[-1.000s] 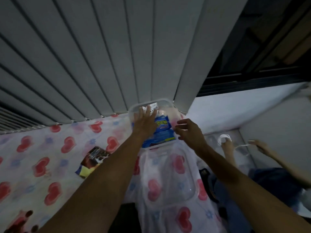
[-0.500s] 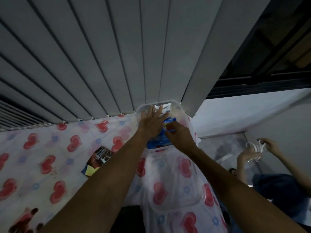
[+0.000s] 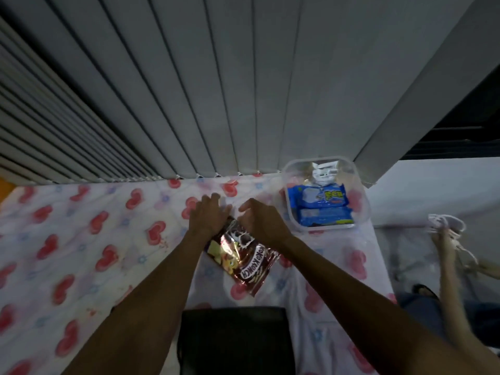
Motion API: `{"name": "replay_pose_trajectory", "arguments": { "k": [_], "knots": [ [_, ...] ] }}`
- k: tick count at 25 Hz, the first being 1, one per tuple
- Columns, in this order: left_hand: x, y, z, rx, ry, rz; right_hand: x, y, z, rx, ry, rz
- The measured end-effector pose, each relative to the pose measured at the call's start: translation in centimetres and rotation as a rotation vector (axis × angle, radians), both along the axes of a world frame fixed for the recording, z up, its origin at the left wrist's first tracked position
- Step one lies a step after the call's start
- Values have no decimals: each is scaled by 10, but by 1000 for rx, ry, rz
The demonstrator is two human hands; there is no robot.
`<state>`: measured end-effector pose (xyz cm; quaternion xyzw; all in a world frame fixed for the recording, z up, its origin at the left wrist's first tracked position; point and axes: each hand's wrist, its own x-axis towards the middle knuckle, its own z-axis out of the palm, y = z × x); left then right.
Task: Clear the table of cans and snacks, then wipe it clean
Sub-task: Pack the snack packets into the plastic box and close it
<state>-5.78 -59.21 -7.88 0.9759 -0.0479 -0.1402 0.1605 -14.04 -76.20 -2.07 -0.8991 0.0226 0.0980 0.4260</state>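
Observation:
A shiny brown snack bag point(image 3: 244, 262) lies on the table covered with a heart-print cloth point(image 3: 89, 239), straight in front of me. My left hand point(image 3: 207, 217) covers the bag's far left corner and grips it. My right hand point(image 3: 261, 221) is curled on the far right corner of the same bag. At the back right stands a clear plastic container point(image 3: 362, 204). It holds blue snack packs point(image 3: 322, 207) and a white pack point(image 3: 324, 174).
Grey vertical blinds point(image 3: 216, 90) hang right behind the table's far edge. A black chair back point(image 3: 235, 339) stands at the near edge between my arms. To the right, beyond the table, another person's hands point(image 3: 443, 239) hold a white object.
Both my hands left the container at the back right and came back left onto the brown snack bag. The view swung, so the container now sits to the right of my hands.

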Motion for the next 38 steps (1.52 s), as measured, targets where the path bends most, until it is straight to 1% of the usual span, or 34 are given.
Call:
{"name": "replay_pose_trajectory", "arguments": {
  "k": [1, 2, 4, 6, 7, 9, 11, 15, 17, 21, 23, 25, 28, 31, 33, 34, 36, 38],
  "knots": [
    [-6, 18, -9, -19, 100, 19, -5, 14, -16, -77, 87, 16],
    [-14, 30, -14, -42, 162, 26, -11, 23, -33, -181, 165, 19],
    [-23, 45, -27, -76, 187, 9, -25, 34, -56, -380, 301, -19],
    [-27, 51, -39, -89, 184, 8, -32, 37, -65, -522, 312, -48],
    [-29, 51, -39, -115, 188, 2, -32, 37, -68, -550, 316, -50],
    [-35, 52, -30, -190, 226, -28, -29, 37, -71, -521, 362, -59],
    [-37, 50, -16, -258, 274, -68, -29, 38, -69, -431, 408, -82],
    [-20, 44, 17, -402, 288, -111, -25, 33, -46, -288, 305, -136],
    [-9, 38, 35, -487, 272, -38, -14, 24, -22, -293, 258, -165],
    [15, -17, 84, -824, 182, 119, 1, -28, 38, -349, 154, -326],
    [23, -59, 102, -887, 176, 132, 1, -65, 60, -330, 111, -433],
    [24, -100, 111, -926, 199, 88, -4, -102, 69, -300, 100, -543],
    [19, -163, 105, -914, 236, 13, -12, -158, 65, -281, 110, -636],
    [17, -211, 83, -840, 169, 42, -13, -193, 48, -195, 136, -628],
    [19, -224, 68, -793, 116, 56, -11, -202, 36, -129, 109, -569],
    [19, -228, 62, -760, 120, 40, -9, -209, 27, -117, 79, -520],
    [13, -234, 49, -629, 111, -94, -8, -214, 14, -133, 67, -396],
    [1, -236, 37, -427, 1, -285, -9, -215, -4, -137, 99, -254]
  ]
}}
